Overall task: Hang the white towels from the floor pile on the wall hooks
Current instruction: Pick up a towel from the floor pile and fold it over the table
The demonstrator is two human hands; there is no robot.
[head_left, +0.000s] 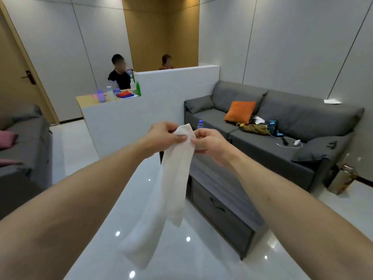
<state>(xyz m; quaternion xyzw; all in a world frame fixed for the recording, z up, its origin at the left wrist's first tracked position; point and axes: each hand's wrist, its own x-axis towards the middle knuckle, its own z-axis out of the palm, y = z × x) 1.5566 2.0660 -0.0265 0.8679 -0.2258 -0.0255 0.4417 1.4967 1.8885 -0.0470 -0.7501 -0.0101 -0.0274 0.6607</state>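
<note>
A white towel hangs in front of me, held up at chest height by its top edge. My left hand pinches the top of the towel from the left. My right hand pinches the same top edge from the right, close beside the left. The cloth drops in a long loose fold to just above the glossy floor. No wall hooks and no floor pile are in view.
A grey low cabinet stands just right of the towel, with a grey sofa behind it. A white partition wall and counter with bottles lie ahead; two people sit beyond. Another grey seat is at left, a door far left.
</note>
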